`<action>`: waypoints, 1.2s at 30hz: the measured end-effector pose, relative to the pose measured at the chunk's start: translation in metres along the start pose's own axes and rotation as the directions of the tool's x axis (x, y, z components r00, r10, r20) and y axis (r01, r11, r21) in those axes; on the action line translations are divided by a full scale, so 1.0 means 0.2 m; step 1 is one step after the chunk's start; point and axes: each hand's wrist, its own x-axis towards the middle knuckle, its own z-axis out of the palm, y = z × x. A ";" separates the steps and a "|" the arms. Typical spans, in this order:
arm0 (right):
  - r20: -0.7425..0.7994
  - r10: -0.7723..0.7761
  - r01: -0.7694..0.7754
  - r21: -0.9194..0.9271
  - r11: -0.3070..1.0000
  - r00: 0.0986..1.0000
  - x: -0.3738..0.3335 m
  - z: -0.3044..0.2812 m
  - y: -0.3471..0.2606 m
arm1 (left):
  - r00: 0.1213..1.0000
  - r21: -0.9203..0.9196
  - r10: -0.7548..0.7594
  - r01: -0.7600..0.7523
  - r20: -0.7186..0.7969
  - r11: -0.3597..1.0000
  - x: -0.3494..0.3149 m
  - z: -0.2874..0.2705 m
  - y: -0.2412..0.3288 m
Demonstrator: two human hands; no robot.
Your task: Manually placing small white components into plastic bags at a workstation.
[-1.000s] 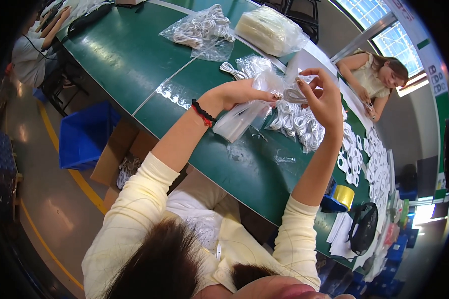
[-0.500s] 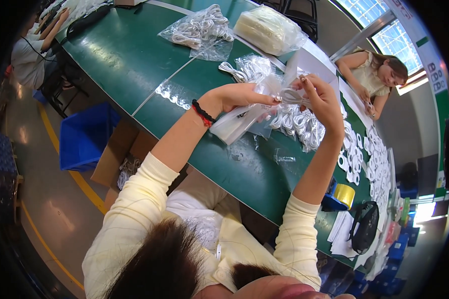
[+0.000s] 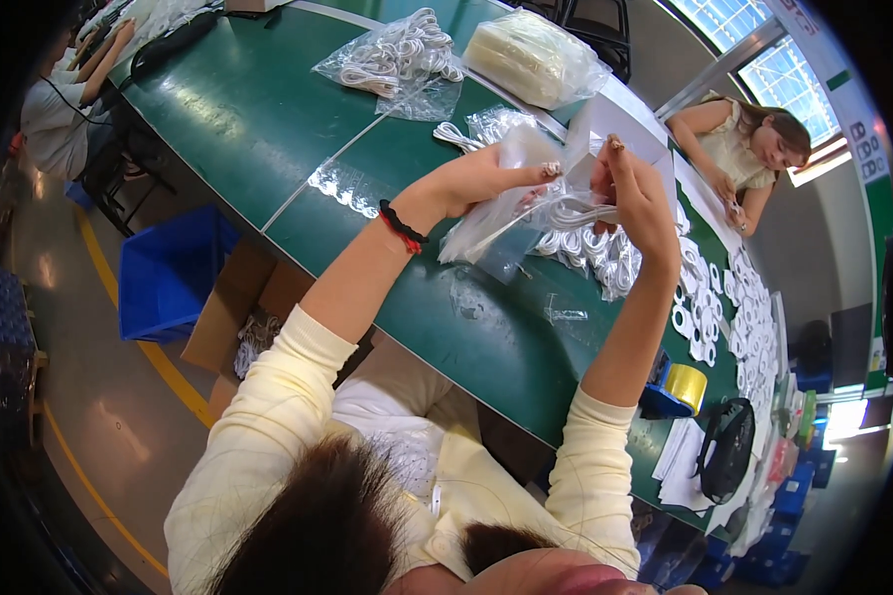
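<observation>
My left hand (image 3: 488, 180) is closed on a clear plastic bag (image 3: 478, 234), which hangs below its fingers over the table. The thumb points right along the bag's upper part. Close by on the right, my right hand (image 3: 641, 198) grips a coiled white cable (image 3: 574, 212), its loops pointing left and lying against the bag. Whether the loops are inside the bag or in front of it, I cannot tell. Beneath both hands lies a heap of coiled white cables (image 3: 615, 260) on the green table (image 3: 456, 342).
Bagged cables (image 3: 392, 59) and a wrapped pale stack (image 3: 536, 58) lie farther back. White ring-shaped parts (image 3: 749, 317) spread along the right, near a yellow tape roll (image 3: 685, 387) and black pouch (image 3: 726, 451). A co-worker (image 3: 739, 159) sits far right; a blue bin (image 3: 169, 273) stands left.
The bag has risen and shifted slightly right at its lower end. My left thumb has moved up, and my right fingers have spread a little, with the cable loops now more visible.
</observation>
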 end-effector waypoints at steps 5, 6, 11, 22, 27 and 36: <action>-0.094 -0.059 0.042 -0.178 0.983 0.994 0.02 0.10 -0.06 | 0.998 0.012 0.035 -0.036 0.055 0.999 -0.01 0.03 -0.03; -0.142 -0.128 0.078 -0.317 0.945 0.982 0.03 0.10 -0.05 | 0.998 0.013 0.034 -0.035 0.060 0.999 -0.01 0.04 -0.03; -0.242 -0.113 -0.020 -0.487 0.873 0.964 0.05 0.17 -0.07 | 0.998 0.042 0.060 -0.061 0.037 0.997 -0.01 0.07 -0.01; -0.430 -0.527 0.442 -0.287 0.850 0.733 0.11 0.19 0.05 | 0.977 -0.248 0.133 -0.172 -0.170 0.953 0.03 0.03 -0.04; -0.419 -0.574 0.455 -0.354 0.817 0.704 0.11 0.23 0.03 | 0.979 -0.332 0.094 -0.151 -0.180 0.931 0.02 0.01 -0.03; -0.211 -0.561 0.454 -0.396 0.798 0.801 0.09 0.22 -0.01 | 0.938 -0.338 0.145 -0.253 -0.314 0.906 0.03 0.04 -0.01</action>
